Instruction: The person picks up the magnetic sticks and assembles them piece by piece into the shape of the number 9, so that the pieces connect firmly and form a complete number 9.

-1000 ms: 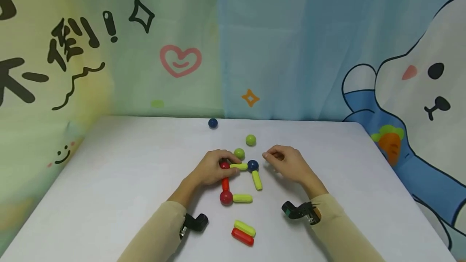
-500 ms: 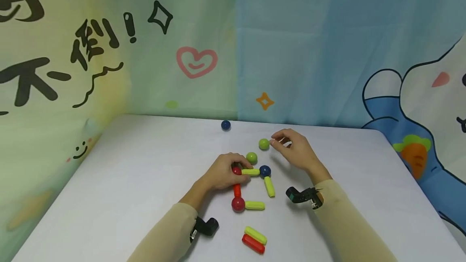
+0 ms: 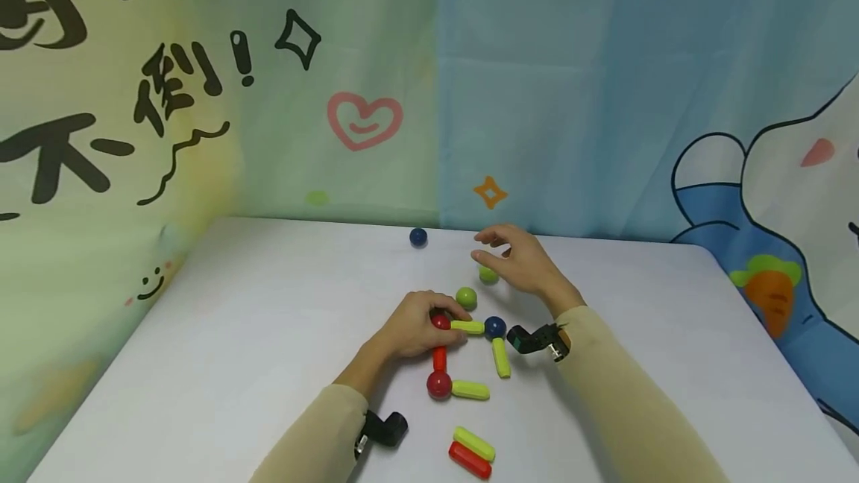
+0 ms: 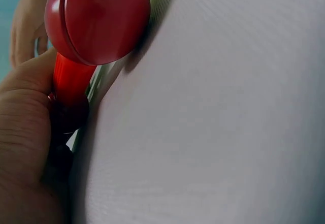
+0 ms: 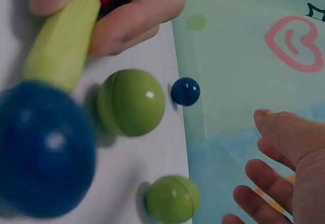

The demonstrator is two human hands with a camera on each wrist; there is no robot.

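Observation:
My left hand [image 3: 421, 325] grips a red ball [image 3: 440, 320] at one corner of a ball-and-rod shape lying on the table. From that ball, a yellow-green rod [image 3: 468, 327] runs to a blue ball [image 3: 495, 328], which carries another yellow-green rod [image 3: 500, 358]. Toward me, a red rod [image 3: 439, 360] joins a second red ball [image 3: 439, 385] bearing a third yellow-green rod [image 3: 470, 390]. My right hand [image 3: 520, 258] is in the air with fingers spread and nothing between them. In the head view it partly covers a green ball [image 3: 488, 275].
Another green ball [image 3: 466, 298] lies just beyond the shape. A loose blue ball [image 3: 418, 237] sits near the table's far edge [image 3: 322, 223]. Close to me, a loose yellow-green rod [image 3: 473, 443] and red rod [image 3: 470, 461] lie side by side. A printed curtain hangs behind.
My right hand has moved away from me, past the shape's right side, and then leftward over the farther green ball. The left hand keeps its grip on the red ball. The head view has turned rightward-to-leftward slightly.

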